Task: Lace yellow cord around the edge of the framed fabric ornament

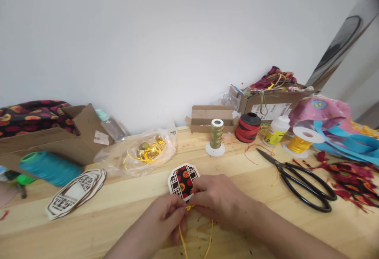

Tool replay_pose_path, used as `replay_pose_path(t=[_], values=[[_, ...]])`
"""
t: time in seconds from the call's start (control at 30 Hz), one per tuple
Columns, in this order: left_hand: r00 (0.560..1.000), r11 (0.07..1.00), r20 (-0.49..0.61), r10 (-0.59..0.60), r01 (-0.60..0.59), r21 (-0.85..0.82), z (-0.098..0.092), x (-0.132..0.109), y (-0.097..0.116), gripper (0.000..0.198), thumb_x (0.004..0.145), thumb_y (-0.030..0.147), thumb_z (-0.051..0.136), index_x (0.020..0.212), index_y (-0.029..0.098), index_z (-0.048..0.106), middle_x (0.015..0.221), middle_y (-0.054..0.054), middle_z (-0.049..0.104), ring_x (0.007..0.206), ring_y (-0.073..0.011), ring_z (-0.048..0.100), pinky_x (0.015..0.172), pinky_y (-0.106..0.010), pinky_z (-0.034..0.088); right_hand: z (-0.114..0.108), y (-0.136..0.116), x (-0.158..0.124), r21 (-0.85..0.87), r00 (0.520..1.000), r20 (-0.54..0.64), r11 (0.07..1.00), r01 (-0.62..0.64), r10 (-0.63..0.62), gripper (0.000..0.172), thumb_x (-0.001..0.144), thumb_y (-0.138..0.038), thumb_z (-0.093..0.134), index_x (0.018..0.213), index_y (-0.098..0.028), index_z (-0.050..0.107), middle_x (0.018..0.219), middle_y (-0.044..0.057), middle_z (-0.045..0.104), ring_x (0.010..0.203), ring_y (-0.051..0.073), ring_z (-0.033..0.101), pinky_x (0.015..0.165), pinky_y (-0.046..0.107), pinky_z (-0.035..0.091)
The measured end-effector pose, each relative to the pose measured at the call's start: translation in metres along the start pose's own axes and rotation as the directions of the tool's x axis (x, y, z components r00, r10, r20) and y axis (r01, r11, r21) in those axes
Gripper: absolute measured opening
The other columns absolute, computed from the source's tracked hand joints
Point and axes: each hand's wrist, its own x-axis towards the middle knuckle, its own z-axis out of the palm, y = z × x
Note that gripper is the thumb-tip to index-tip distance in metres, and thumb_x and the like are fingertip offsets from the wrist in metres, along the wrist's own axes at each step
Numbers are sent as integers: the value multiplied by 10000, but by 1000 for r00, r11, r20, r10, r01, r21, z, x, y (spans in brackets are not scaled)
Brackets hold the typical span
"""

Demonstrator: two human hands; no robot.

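Left hand (168, 213) has the yellow cord (188, 207) pinched, and the right hand (214, 198) is pinching it too, fingers right up against the ornament (186, 180). That's sitting just past both hands. Scissors (299, 180) are lying on the worktop (142, 190), off to their right, spool (216, 136) farther back.

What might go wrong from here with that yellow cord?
The yellow cord might tangle: two strands trail below the left hand and right hand. The right forearm could brush the scissors lying nearby. The upright glue bottle might tip if bumped.
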Motion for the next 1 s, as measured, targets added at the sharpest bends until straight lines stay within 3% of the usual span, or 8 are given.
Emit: replay_pose_path(t=[0.13, 0.23, 0.37, 0.5, 0.63, 0.9, 1.0], values=[[998, 998, -44, -52, 53, 29, 0, 4, 6, 168, 705, 288, 444, 642, 144, 504, 453, 99, 329, 381, -49, 259, 358, -160, 191, 3, 4, 0, -50, 999, -33, 999, 20, -21, 168, 782, -288, 465, 708, -237, 607, 685, -24, 528, 595, 89, 434, 445, 210, 190], [998, 998, -15, -53, 53, 36, 1, 6, 7, 189, 699, 283, 454, 611, 135, 534, 436, 100, 297, 385, -47, 226, 360, -166, 162, 6, 6, 0, -68, 999, -36, 997, 33, -36, 139, 777, -287, 485, 736, -254, 614, 692, -23, 538, 620, 95, 447, 442, 213, 188], [999, 999, 39, 18, -17, -32, 3, 7, 5, 242, 710, 318, 461, 642, 125, 589, 519, 63, 415, 486, -69, 324, 432, -161, 254, 8, 6, 1, -64, 998, -55, 997, 37, -41, 136, 768, -265, 496, 711, -239, 617, 687, -23, 554, 622, 97, 460, 447, 212, 207], [999, 996, -11, 41, -42, -85, 3, 7, 2, 232, 693, 328, 490, 660, 131, 607, 595, 25, 536, 605, -121, 453, 578, -204, 357, 4, 5, 1, -2, 999, -36, 1000, 10, -10, 139, 777, -248, 485, 761, -241, 623, 715, -19, 575, 645, 95, 489, 478, 196, 253], [998, 990, -60, 34, -42, -137, 4, 6, -1, 244, 687, 347, 503, 697, 127, 607, 584, 15, 542, 642, -145, 483, 625, -234, 377, -2, 7, 0, 73, 999, -21, 997, -36, 37, 139, 772, -286, 501, 816, -235, 623, 730, -13, 588, 643, 97, 504, 497, 195, 277], [994, 993, -92, -51, 41, -109, 9, -1, 5, 269, 674, 417, 484, 623, 154, 514, 458, 88, 347, 416, -76, 335, 415, -184, 284, -2, 7, 2, 288, 996, -46, 956, -55, 71, 173, 789, -247, 486, 788, -187, 649, 694, 6, 592, 622, 85, 501, 544, 171, 331], [997, 996, -77, -27, 20, -92, 9, -3, 6, 283, 706, 420, 433, 595, 161, 464, 473, 78, 369, 418, -75, 340, 418, -183, 284, -3, 6, 3, 376, 990, -52, 921, -102, 131, 151, 767, -229, 516, 778, -182, 659, 692, 8, 604, 652, 93, 507, 572, 172, 346]])
